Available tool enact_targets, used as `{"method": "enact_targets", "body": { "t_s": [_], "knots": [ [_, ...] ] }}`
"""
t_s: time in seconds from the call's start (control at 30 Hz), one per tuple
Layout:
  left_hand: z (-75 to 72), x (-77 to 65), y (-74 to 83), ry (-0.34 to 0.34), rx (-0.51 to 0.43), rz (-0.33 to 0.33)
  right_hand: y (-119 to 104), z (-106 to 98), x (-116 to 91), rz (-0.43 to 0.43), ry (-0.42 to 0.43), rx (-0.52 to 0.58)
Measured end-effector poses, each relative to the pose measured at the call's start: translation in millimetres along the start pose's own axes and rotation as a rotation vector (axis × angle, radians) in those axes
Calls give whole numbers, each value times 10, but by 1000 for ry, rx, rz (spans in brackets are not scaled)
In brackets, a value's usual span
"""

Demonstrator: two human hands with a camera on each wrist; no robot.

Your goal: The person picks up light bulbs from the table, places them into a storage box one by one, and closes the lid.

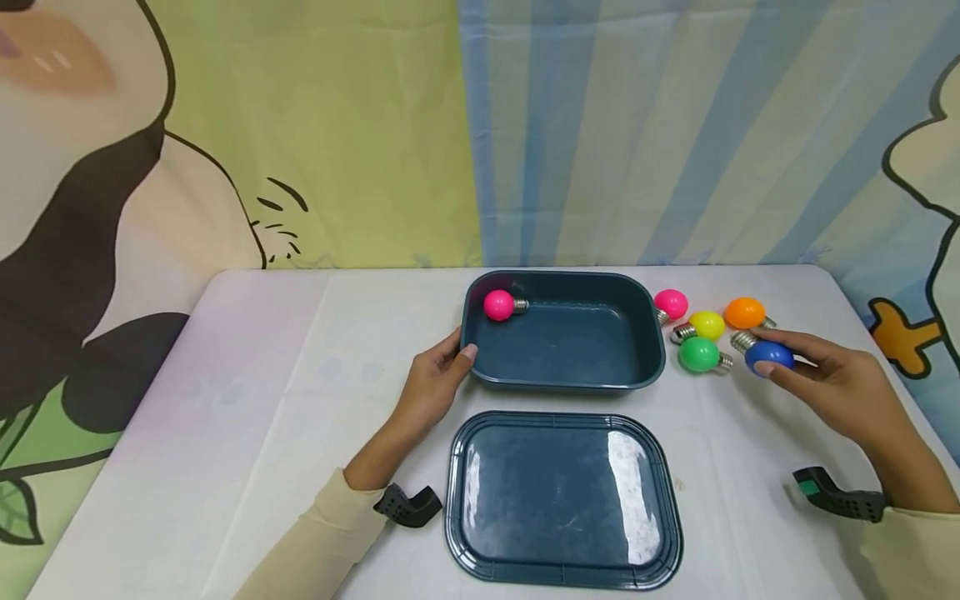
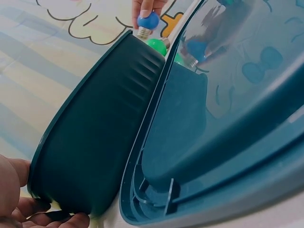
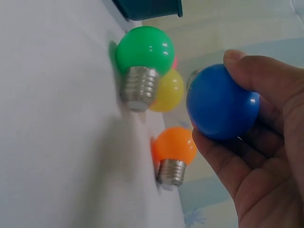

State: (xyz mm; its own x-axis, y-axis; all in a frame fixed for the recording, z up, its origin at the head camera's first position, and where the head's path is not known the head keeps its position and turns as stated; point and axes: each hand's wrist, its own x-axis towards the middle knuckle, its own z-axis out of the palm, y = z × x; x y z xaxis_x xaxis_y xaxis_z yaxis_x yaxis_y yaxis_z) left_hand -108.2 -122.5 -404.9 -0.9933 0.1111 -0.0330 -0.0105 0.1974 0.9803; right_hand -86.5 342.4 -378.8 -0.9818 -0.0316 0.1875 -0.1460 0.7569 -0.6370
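My right hand (image 1: 847, 383) pinches a blue light bulb (image 1: 769, 356) between thumb and fingers, its metal screw base pointing to the left. In the right wrist view the blue bulb (image 3: 222, 101) hangs above the table. With thumb on the rim and fingers outside, my left hand (image 1: 431, 379) grips the left end of a dark blue-green plastic box (image 1: 570, 358). Inside that box, near its back left corner, lies a pink bulb (image 1: 499, 305). Just right of the box are a green bulb (image 1: 699, 355), a yellow bulb (image 1: 707, 325), another pink bulb (image 1: 671, 303) and an orange bulb (image 1: 745, 313).
The box's matching lid (image 1: 555, 500) lies flat in front of it, near the table's front. A white cloth covers the table (image 1: 247, 433). Behind it hangs a printed curtain (image 1: 360, 150), meeting the table's back edge.
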Motion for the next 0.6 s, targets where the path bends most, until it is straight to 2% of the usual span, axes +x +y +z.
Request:
{"method": "enact_targets", "body": {
  "t_s": [0.27, 0.47, 0.6],
  "knots": [
    [0, -2, -7, -2, -9, 12, -170, -19, 155, 25, -58, -17],
    [7, -4, -9, -3, -12, 22, -355, 29, 270, -8, -95, 24],
    [8, -8, 3, 6, -4, 13, -449, 104, 350, -63, -111, 37]
  ]
}}
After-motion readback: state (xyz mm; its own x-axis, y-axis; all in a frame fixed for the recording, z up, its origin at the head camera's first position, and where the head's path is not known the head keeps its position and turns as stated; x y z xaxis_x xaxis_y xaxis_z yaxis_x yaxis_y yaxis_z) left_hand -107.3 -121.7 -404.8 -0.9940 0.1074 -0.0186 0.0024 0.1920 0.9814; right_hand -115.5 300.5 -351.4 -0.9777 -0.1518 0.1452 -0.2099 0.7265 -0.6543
